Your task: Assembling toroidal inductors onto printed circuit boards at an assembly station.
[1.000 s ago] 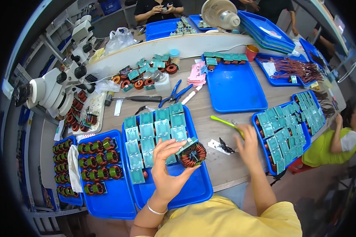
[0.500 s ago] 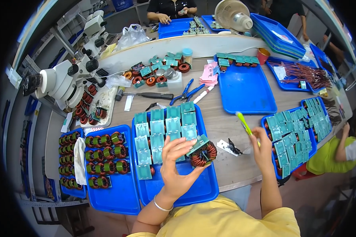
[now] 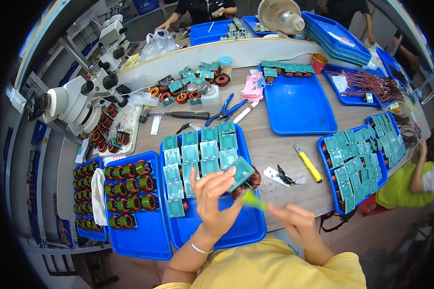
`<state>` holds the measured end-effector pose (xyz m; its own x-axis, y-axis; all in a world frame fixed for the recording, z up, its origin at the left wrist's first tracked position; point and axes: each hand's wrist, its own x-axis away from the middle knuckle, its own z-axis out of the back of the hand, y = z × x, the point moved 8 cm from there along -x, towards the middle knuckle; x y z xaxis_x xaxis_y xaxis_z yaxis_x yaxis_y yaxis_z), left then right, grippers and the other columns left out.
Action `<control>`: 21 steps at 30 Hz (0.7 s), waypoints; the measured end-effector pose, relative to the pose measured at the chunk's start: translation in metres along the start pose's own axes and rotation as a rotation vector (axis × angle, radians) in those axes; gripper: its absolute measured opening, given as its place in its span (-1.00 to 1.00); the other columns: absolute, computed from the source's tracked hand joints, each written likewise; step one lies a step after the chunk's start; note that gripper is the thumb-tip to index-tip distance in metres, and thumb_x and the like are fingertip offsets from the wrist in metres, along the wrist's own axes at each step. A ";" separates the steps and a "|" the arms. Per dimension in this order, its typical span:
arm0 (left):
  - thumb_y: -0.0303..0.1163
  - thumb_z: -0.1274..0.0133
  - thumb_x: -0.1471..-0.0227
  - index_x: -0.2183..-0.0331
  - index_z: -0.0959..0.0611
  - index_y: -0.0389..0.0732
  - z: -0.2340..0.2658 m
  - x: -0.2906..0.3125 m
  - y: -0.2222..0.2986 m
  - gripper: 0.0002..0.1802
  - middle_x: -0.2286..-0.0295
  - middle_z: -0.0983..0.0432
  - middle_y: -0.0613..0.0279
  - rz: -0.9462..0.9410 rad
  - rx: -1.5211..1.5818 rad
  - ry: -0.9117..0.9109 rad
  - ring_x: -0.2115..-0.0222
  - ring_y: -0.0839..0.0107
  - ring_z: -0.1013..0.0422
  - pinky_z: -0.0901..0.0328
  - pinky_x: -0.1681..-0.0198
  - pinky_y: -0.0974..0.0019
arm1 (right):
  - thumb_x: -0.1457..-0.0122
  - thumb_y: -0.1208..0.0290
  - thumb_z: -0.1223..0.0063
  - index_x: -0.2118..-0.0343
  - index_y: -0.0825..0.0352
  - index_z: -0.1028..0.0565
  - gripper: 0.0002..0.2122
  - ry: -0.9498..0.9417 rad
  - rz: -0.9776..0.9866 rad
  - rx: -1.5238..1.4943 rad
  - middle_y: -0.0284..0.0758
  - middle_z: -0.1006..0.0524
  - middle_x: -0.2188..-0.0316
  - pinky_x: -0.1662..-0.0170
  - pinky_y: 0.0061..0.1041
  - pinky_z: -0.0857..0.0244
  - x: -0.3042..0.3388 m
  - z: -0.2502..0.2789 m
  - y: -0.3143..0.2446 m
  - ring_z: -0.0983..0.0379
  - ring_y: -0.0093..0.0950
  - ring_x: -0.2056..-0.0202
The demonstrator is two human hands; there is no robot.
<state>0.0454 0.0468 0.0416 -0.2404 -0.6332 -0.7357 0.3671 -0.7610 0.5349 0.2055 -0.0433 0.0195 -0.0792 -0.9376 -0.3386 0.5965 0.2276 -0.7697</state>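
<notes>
Just over the smooth blue plastic tray (image 3: 250,224), the left hand (image 3: 214,202) pinches a flat, glossy teal board (image 3: 241,172) joined to a rounded coil (image 3: 255,179) of ridged, coppery wire. The right hand (image 3: 296,221) is closed round a slim lime-green tool (image 3: 253,201), blurred beside the coil, and I cannot tell whether they touch. Nearby, a long yellow cutter (image 3: 309,164) lies on the wood-grained tabletop (image 3: 282,150).

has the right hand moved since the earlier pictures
Yes. The right hand moved down and left in view: earlier right of the white paper slip, now below and slightly right of it, nearer the left hand.
</notes>
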 end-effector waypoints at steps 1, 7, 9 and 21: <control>-0.46 -0.34 0.49 0.29 -0.45 -0.12 0.001 0.001 -0.004 -0.41 0.23 -0.51 0.27 0.021 0.000 0.015 0.20 0.30 -0.34 0.10 -0.14 -0.04 | 0.17 0.78 0.00 0.19 0.33 -0.52 -0.60 -0.089 0.040 -0.089 -0.28 -0.34 0.66 0.58 -0.62 -0.14 0.001 -0.003 -0.010 -0.27 -0.50 0.66; -0.46 -0.35 0.52 0.28 -0.44 -0.12 0.003 0.000 -0.007 -0.39 0.23 -0.51 0.27 0.026 -0.036 0.028 0.22 0.30 -0.35 0.11 -0.15 -0.03 | 0.17 0.78 0.01 0.19 0.36 -0.51 -0.61 -0.097 0.097 -0.158 -0.26 -0.36 0.67 0.58 -0.61 -0.16 -0.006 -0.005 -0.018 -0.27 -0.50 0.67; -0.47 -0.35 0.53 0.28 -0.44 -0.12 0.004 -0.002 -0.007 -0.38 0.23 -0.51 0.28 0.020 -0.031 0.036 0.22 0.30 -0.35 0.12 -0.15 -0.01 | 0.15 0.77 0.01 0.18 0.37 -0.50 -0.61 -0.252 0.174 -0.269 -0.26 -0.35 0.67 0.58 -0.61 -0.16 -0.005 -0.011 -0.026 -0.27 -0.49 0.67; -0.44 -0.36 0.51 0.29 -0.45 -0.14 0.002 -0.003 -0.005 -0.39 0.24 -0.51 0.25 0.020 0.031 0.033 0.25 0.28 -0.37 0.07 -0.13 -0.02 | 0.10 0.74 0.03 0.11 0.28 -0.48 -0.58 -0.291 0.100 -0.286 -0.31 -0.27 0.64 0.56 -0.55 -0.18 -0.001 -0.015 -0.023 -0.25 -0.48 0.63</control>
<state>0.0424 0.0523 0.0422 -0.2032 -0.6437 -0.7378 0.3433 -0.7525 0.5620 0.1801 -0.0435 0.0292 0.2213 -0.9329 -0.2840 0.3410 0.3468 -0.8738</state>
